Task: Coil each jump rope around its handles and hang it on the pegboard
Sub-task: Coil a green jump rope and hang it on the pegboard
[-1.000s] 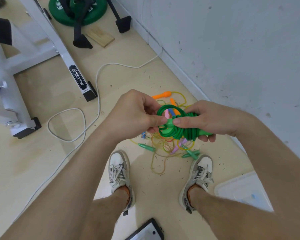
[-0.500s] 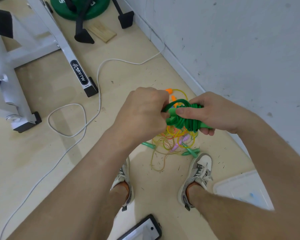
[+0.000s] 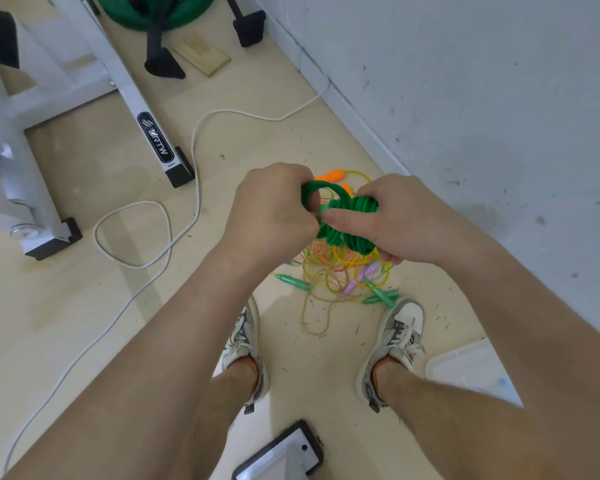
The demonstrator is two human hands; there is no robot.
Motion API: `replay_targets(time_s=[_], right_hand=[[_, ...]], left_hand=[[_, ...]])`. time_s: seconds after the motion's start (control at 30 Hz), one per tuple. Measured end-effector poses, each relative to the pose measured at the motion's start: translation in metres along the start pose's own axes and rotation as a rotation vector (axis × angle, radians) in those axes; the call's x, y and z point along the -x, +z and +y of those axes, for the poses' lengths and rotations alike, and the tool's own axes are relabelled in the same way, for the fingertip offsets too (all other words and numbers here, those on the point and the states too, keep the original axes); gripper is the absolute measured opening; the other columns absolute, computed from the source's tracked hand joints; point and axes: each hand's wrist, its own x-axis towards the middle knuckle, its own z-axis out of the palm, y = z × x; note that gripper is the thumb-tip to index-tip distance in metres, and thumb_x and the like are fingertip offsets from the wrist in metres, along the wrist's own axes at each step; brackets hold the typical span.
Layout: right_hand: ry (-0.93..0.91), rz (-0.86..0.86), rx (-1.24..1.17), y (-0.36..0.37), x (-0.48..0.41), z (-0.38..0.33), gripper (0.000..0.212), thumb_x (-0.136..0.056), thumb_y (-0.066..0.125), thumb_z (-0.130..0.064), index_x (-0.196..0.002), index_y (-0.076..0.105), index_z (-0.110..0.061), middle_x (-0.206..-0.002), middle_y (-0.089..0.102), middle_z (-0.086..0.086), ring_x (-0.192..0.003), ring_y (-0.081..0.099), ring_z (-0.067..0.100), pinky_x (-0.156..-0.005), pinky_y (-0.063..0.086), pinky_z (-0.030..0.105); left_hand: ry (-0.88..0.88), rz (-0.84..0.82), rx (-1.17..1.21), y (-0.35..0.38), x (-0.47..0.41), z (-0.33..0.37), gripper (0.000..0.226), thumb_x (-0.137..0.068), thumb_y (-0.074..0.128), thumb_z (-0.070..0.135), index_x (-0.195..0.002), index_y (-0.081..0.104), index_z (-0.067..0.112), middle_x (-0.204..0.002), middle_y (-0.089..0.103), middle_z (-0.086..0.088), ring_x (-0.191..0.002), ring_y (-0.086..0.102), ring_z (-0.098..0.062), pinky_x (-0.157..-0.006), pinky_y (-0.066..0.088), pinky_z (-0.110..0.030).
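A green jump rope (image 3: 352, 225) is bundled in thick coils between my hands, above the floor. My right hand (image 3: 392, 221) grips the coiled bundle, thumb laid across its front. My left hand (image 3: 274, 213) is curled round a loop of the green cord at the bundle's left end. The handles are hidden inside the coils and fingers. Below on the floor lies a tangle of other jump ropes (image 3: 336, 271) with yellow and pink cords and orange, green and purple handles. No pegboard is in view.
A white wall (image 3: 482, 98) runs along the right. A white exercise frame (image 3: 132, 109) and green weight plate (image 3: 156, 12) stand at upper left. A white cable (image 3: 153, 233) snakes across the floor. My shoes (image 3: 392, 341) flank the tangle; a clear bin lid (image 3: 471, 368) lies at right, a phone (image 3: 284, 455) at bottom.
My left hand has turned over the bundle's left end, pulling a green loop tighter. Both hands with the rope drifted slightly up and away from me.
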Motion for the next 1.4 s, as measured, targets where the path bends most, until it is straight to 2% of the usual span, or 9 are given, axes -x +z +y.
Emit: replay_targets(time_s=[0.17, 0.33, 0.6, 0.7, 0.83, 1.07, 1.23, 1.33, 1.4], right_hand=[[0.062, 0.085, -0.254, 0.0, -0.001, 0.003, 0.04, -0.087, 0.063, -0.055, -0.071, 0.063, -0.018, -0.041, 0.059, -0.007, -0.038, 0.056, 0.014, -0.04, 0.048, 0.027], [0.103, 0.127, -0.388, 0.005, -0.004, 0.005, 0.048, -0.087, 0.062, -0.056, -0.079, 0.069, -0.009, -0.049, 0.064, 0.0, -0.04, 0.057, 0.018, -0.041, 0.045, 0.025], [0.025, 0.401, 0.163, 0.014, 0.002, -0.006, 0.055, -0.085, 0.057, -0.063, -0.068, 0.053, -0.011, -0.059, 0.052, 0.003, -0.059, 0.053, 0.024, -0.049, 0.034, 0.033], [-0.006, 0.344, 0.226, 0.014, 0.002, -0.007, 0.056, -0.083, 0.055, -0.067, -0.071, 0.056, -0.012, -0.059, 0.052, 0.003, -0.06, 0.054, 0.024, -0.049, 0.032, 0.033], [0.079, 0.097, -0.192, 0.001, 0.004, 0.0, 0.046, -0.083, 0.066, -0.055, -0.074, 0.065, -0.01, -0.049, 0.061, 0.004, -0.047, 0.064, 0.024, -0.047, 0.052, 0.036], [0.037, -0.114, -0.493, -0.017, 0.01, 0.016, 0.034, -0.087, 0.064, -0.047, -0.069, 0.07, -0.019, -0.052, 0.063, -0.001, -0.041, 0.048, 0.023, -0.041, 0.04, 0.026], [0.04, -0.083, -0.478, -0.011, 0.007, 0.014, 0.033, -0.087, 0.066, -0.047, -0.076, 0.071, -0.016, -0.052, 0.063, 0.001, -0.042, 0.051, 0.023, -0.04, 0.043, 0.027], [0.027, -0.036, -0.449, -0.011, 0.008, 0.013, 0.031, -0.087, 0.067, -0.047, -0.075, 0.068, -0.018, -0.05, 0.062, -0.001, -0.041, 0.052, 0.021, -0.039, 0.042, 0.025], [0.005, -0.051, -0.54, -0.013, 0.008, 0.014, 0.035, -0.085, 0.066, -0.047, -0.078, 0.07, -0.013, -0.054, 0.064, 0.002, -0.039, 0.049, 0.021, -0.038, 0.038, 0.024]], left_hand=[[-0.081, 0.121, 0.312, 0.003, -0.001, -0.001, 0.01, -0.075, 0.073, 0.016, -0.083, 0.067, 0.02, -0.075, 0.071, 0.006, -0.074, 0.068, -0.011, -0.075, 0.054, -0.032], [0.016, 0.221, 0.302, 0.006, 0.001, 0.004, 0.015, -0.087, 0.058, 0.018, -0.086, 0.072, 0.015, -0.073, 0.068, 0.004, -0.077, 0.062, -0.015, -0.074, 0.047, -0.031], [0.078, 0.108, 0.087, 0.008, -0.002, 0.003, 0.023, -0.073, 0.051, 0.021, -0.08, 0.071, 0.012, -0.068, 0.069, -0.003, -0.071, 0.064, -0.027, -0.064, 0.052, -0.042], [0.03, 0.078, 0.199, 0.005, -0.001, -0.002, 0.012, -0.072, 0.061, 0.016, -0.077, 0.071, 0.013, -0.068, 0.07, 0.0, -0.07, 0.067, -0.022, -0.065, 0.054, -0.04], [0.298, 0.051, -0.102, -0.002, 0.0, -0.001, 0.018, -0.072, 0.056, 0.02, -0.077, 0.069, 0.009, -0.067, 0.066, -0.006, -0.067, 0.06, -0.029, -0.06, 0.049, -0.042], [-0.048, -0.164, 0.781, -0.011, 0.004, 0.001, 0.022, -0.083, 0.063, -0.009, -0.079, 0.069, 0.012, -0.06, 0.065, 0.005, -0.054, 0.06, -0.006, -0.057, 0.05, -0.017], [-0.045, -0.143, 0.569, -0.014, -0.001, -0.003, 0.014, -0.077, 0.069, -0.006, -0.074, 0.069, 0.008, -0.069, 0.069, -0.01, -0.06, 0.064, -0.016, -0.069, 0.058, -0.037], [0.016, -0.12, 0.364, -0.009, -0.002, -0.003, 0.015, -0.073, 0.074, 0.001, -0.071, 0.068, 0.014, -0.081, 0.07, -0.006, -0.071, 0.066, -0.012, -0.075, 0.055, -0.031], [-0.05, -0.175, 0.541, -0.013, -0.004, -0.006, 0.014, -0.077, 0.074, 0.004, -0.08, 0.066, 0.015, -0.096, 0.068, -0.009, -0.084, 0.066, -0.014, -0.084, 0.052, -0.027]])
